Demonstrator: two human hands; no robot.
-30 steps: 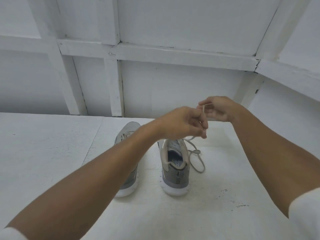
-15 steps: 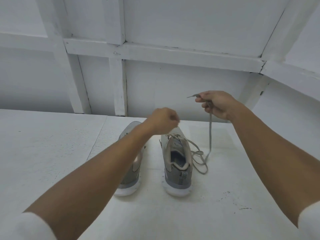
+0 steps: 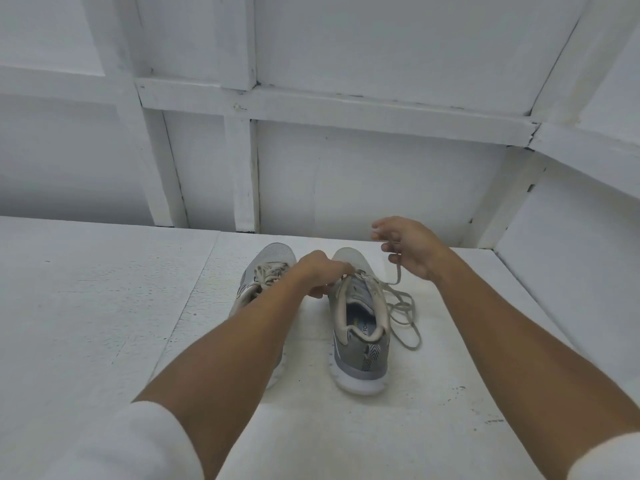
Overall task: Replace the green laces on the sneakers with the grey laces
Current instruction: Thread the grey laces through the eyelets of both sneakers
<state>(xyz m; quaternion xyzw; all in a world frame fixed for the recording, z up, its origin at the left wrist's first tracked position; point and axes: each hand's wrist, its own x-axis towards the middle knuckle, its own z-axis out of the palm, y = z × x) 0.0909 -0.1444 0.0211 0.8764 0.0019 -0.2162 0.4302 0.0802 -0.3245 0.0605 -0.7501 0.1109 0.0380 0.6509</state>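
Note:
Two grey sneakers stand side by side on the white table, toes pointing away from me. My left forearm partly covers the left sneaker (image 3: pixel 268 268), which is laced. The right sneaker (image 3: pixel 360 327) has a grey lace (image 3: pixel 405 318) that trails in loose loops on the table to its right. My left hand (image 3: pixel 320 273) has its fingers curled at the upper eyelets of the right sneaker and pinches the lace there. Just right of that shoe's toe hovers my right hand (image 3: pixel 410 247) with loosely spread fingers. One lace end rises to just under its lowest finger. No green lace is in view.
White panelled walls with wooden battens (image 3: pixel 242 174) close off the table at the back and on the right. The white table surface (image 3: pixel 104 306) stretches out to the left of the shoes.
My right hand has come down from its raised pull and loosened its fingers, so the lace has slackened. My left hand dropped onto the right sneaker's eyelets.

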